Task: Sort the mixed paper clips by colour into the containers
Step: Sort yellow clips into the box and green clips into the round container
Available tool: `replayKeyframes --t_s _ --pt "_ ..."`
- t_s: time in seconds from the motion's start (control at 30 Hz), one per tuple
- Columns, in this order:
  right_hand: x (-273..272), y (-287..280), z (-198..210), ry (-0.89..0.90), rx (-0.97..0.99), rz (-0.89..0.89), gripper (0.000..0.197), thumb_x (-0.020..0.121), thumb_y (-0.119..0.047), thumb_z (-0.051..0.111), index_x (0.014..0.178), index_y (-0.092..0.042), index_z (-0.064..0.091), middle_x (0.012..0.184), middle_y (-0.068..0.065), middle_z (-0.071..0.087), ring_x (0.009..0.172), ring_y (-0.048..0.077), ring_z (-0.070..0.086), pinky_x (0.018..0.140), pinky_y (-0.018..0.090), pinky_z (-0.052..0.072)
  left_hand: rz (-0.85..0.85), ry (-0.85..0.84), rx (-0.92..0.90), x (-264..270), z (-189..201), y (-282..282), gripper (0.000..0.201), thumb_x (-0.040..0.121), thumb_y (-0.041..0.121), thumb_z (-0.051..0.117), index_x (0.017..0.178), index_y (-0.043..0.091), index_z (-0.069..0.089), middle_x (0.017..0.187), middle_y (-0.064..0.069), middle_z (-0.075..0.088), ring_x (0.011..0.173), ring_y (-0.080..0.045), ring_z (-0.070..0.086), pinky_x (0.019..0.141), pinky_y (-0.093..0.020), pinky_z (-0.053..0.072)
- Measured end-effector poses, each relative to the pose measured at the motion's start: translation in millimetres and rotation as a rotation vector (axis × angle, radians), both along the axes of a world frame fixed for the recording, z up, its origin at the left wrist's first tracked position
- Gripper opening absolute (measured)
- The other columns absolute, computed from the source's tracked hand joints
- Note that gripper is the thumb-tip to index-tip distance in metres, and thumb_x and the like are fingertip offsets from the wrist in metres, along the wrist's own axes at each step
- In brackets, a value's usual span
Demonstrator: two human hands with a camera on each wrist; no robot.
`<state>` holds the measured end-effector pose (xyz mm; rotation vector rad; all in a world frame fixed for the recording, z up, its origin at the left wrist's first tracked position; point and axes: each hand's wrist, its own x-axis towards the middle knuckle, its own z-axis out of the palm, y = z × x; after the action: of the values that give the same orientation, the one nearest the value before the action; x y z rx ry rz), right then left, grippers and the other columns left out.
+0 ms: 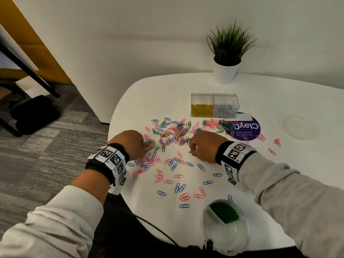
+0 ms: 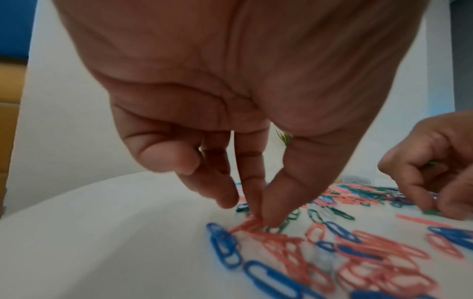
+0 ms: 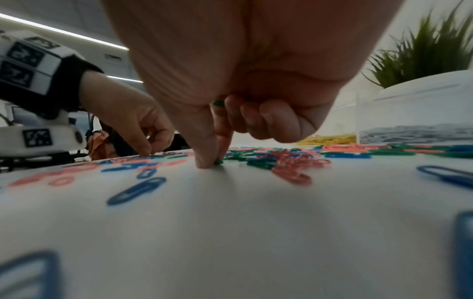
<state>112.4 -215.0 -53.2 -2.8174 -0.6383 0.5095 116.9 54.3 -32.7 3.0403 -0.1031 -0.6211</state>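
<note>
Red, blue and green paper clips (image 1: 173, 138) lie mixed across the white table (image 1: 270, 164). My left hand (image 1: 143, 144) reaches down at the pile's left side, where its thumb and forefinger (image 2: 258, 219) pinch the end of a red clip (image 2: 244, 225). My right hand (image 1: 192, 151) is at the pile's near right. Its thumb and forefinger (image 3: 211, 162) pinch a green clip (image 3: 219, 161) against the table, and more green (image 3: 218, 103) shows inside its curled fingers. A round clear tub (image 1: 226, 237) near me holds green clips.
Two clear square boxes at the back hold yellow clips (image 1: 202, 109) and silver clips (image 1: 225, 110). A potted plant (image 1: 226, 71) stands behind them, and a purple round sticker (image 1: 245, 131) lies right of the pile. The table's edge (image 1: 119, 183) runs just left of my left hand.
</note>
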Motion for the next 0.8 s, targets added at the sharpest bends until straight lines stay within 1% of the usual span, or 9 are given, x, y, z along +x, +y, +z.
replayKeyframes --t_s 0.13,0.27,0.33,0.43,0.5,0.6,0.67,0.73,0.8 --pt "-4.7 2.1 1.0 -0.012 -0.050 0.034 0.014 0.091 -0.028 0.052 0.090 -0.017 0.060 0.095 0.002 0.061 0.084 0.022 0.058 0.076 0.037 0.052 0.007 -0.052 -0.113 1.4 -2.8 2.7 0.007 0.081 0.027 0.065 0.084 0.029 0.070 0.092 0.010 0.060 0.087 -0.012 0.058 0.072 -0.026 0.047" --pt "2.3 -10.8 12.1 0.041 0.172 -0.175 0.016 0.093 -0.020 0.049 0.078 -0.014 0.048 0.081 0.003 0.053 0.070 0.018 0.046 0.067 0.035 0.042 0.019 -0.116 -0.190 -1.7 -11.2 -8.6 0.012 0.079 0.041 0.073 0.082 0.029 0.072 0.085 0.010 0.062 0.081 -0.013 0.060 0.071 -0.028 0.050" --pt "8.1 -20.1 18.7 0.169 0.444 -0.395 0.023 0.094 -0.007 0.044 0.072 -0.014 0.044 0.074 0.008 0.050 0.064 0.021 0.044 0.059 0.034 0.039 0.003 -0.138 -0.180 -2.9 -12.7 -13.3 0.012 0.082 0.039 0.071 0.082 0.028 0.072 0.086 0.008 0.061 0.082 -0.016 0.060 0.073 -0.030 0.052" --pt "6.3 -33.9 27.3 0.532 1.196 -0.795 0.023 0.085 0.002 0.031 0.079 -0.012 0.048 0.062 0.006 0.043 0.050 0.017 0.036 0.043 0.023 0.026 -0.029 -0.140 -0.165 -2.1 -17.0 -14.9 0.010 0.084 0.032 0.062 0.081 0.028 0.071 0.088 0.008 0.061 0.082 -0.016 0.060 0.074 -0.032 0.054" --pt "7.1 -42.0 28.6 0.601 1.327 -0.832 0.029 0.081 0.004 0.029 0.089 -0.010 0.053 0.063 0.005 0.046 0.052 0.017 0.040 0.042 0.023 0.028 -0.028 -0.137 -0.190 -2.2 -19.3 -13.7 0.013 0.082 0.026 0.058 0.081 0.029 0.071 0.089 0.010 0.060 0.083 -0.015 0.060 0.075 -0.032 0.055" --pt "13.2 -42.4 25.4 0.583 1.263 -0.806 0.030 0.080 0.005 0.030 0.089 -0.008 0.056 0.070 0.008 0.051 0.056 0.018 0.044 0.047 0.025 0.032 -0.042 -0.183 -0.215 -3.4 -20.6 -13.4 0.012 0.082 0.025 0.058 0.082 0.029 0.070 0.090 0.010 0.056 0.085 -0.016 0.059 0.077 -0.032 0.054" --pt "16.5 -39.7 20.3 0.521 1.107 -0.762 0.022 0.084 0.005 0.038 0.082 -0.009 0.055 0.068 0.007 0.050 0.053 0.017 0.042 0.047 0.025 0.030 -0.054 -0.202 -0.225 -4.3 -20.6 -14.8 0.009 0.084 0.034 0.063 0.085 0.030 0.070 0.091 0.010 0.055 0.085 -0.015 0.058 0.076 -0.032 0.053" --pt "15.3 -36.0 16.7 0.381 0.826 -0.598 0.014 0.089 -0.002 0.051 0.081 -0.011 0.058 0.068 0.003 0.053 0.055 0.016 0.043 0.049 0.026 0.035 -0.072 -0.190 -0.222 -5.3 -20.7 -17.3 0.013 0.085 0.045 0.066 0.088 0.033 0.070 0.092 0.010 0.055 0.086 -0.014 0.056 0.076 -0.031 0.051" --pt "13.1 -32.1 14.7 0.183 0.456 -0.342 0.006 0.088 -0.012 0.061 0.084 -0.015 0.063 0.077 -0.005 0.059 0.065 0.013 0.051 0.060 0.027 0.042 -0.093 -0.180 -0.194 -5.8 -20.6 -19.5 0.013 0.087 0.044 0.064 0.092 0.033 0.070 0.095 0.009 0.056 0.089 -0.014 0.057 0.078 -0.031 0.051"
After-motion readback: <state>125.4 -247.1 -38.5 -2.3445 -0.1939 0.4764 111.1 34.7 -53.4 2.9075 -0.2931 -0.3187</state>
